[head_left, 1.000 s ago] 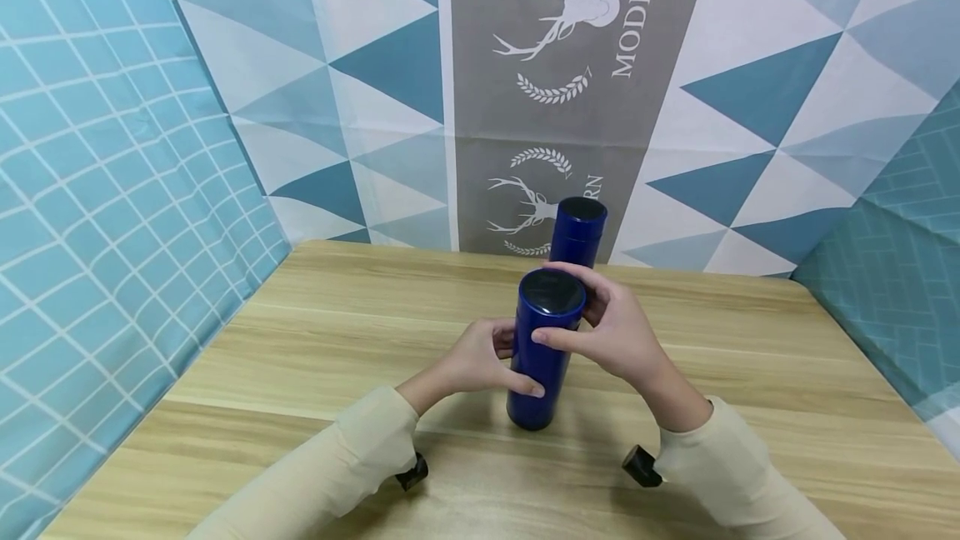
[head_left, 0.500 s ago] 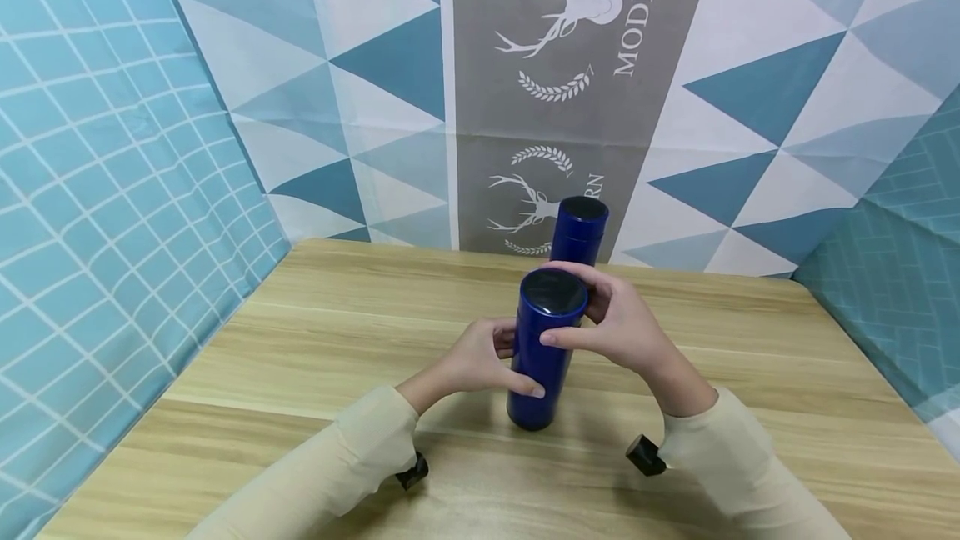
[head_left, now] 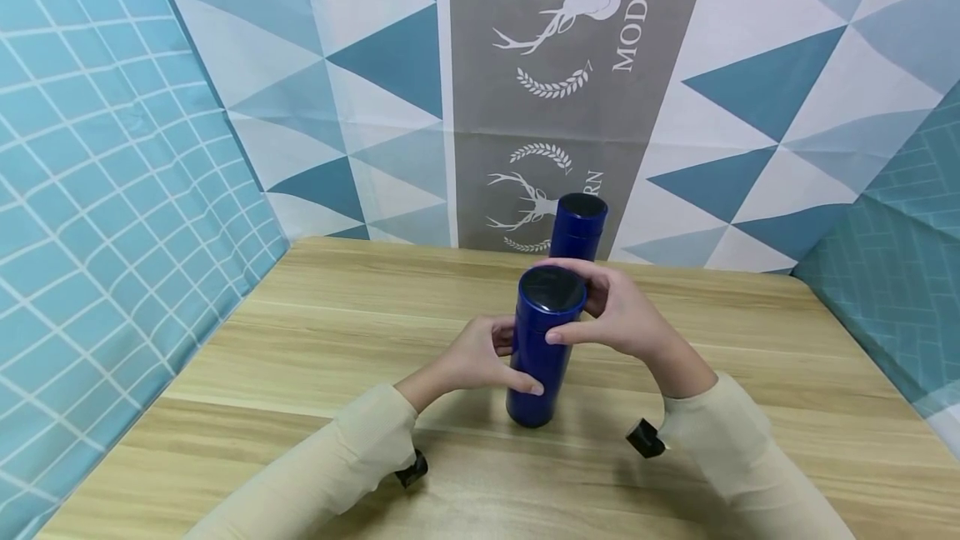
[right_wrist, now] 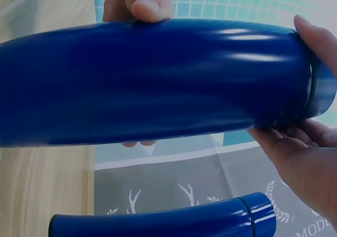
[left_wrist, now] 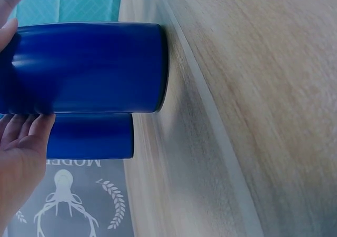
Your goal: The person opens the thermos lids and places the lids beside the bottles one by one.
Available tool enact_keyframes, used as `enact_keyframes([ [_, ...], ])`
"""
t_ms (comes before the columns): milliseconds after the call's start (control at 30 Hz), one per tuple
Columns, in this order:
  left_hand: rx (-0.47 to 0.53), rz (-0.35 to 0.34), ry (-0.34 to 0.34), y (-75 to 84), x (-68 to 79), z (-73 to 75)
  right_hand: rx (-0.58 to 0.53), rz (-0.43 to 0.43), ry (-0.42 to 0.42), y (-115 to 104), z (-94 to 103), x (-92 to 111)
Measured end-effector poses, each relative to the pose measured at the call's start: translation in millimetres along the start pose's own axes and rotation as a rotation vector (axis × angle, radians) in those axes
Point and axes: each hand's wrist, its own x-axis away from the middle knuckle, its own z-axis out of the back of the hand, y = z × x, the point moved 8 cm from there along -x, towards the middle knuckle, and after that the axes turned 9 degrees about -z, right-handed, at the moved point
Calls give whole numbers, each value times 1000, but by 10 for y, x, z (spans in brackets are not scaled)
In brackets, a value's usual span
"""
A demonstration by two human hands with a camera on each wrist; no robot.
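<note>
A blue thermos bottle (head_left: 536, 365) with a dark top stands upright on the wooden table, its base at the tabletop. My left hand (head_left: 480, 357) grips its body from the left, the thumb across the near side. Around its lid (right_wrist: 322, 89) curl the fingers and thumb of my right hand (head_left: 618, 315), above and to the right of the left one. Behind it stands a second blue bottle (head_left: 577, 232), its lower part hidden by the right hand and the front bottle. In the right wrist view the lid meets the body at a thin dark seam.
The wood-grain table (head_left: 360, 290) reaches back to a patterned cloth wall (head_left: 375, 107) with deer prints. Blue tiled cloth (head_left: 112, 190) hangs at the left, and teal cloth (head_left: 900, 273) at the right. A black wrist device (head_left: 647, 438) sits below the right sleeve.
My right thumb has shifted a little to the right across the front of the lid, and the right wrist has risen slightly. The left hand and both bottles keep their places.
</note>
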Motion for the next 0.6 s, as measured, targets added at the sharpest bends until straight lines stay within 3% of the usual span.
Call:
enact_keyframes([
  [600, 7, 3, 4, -18, -8, 1, -33, 21, -110, 28, 25, -63],
])
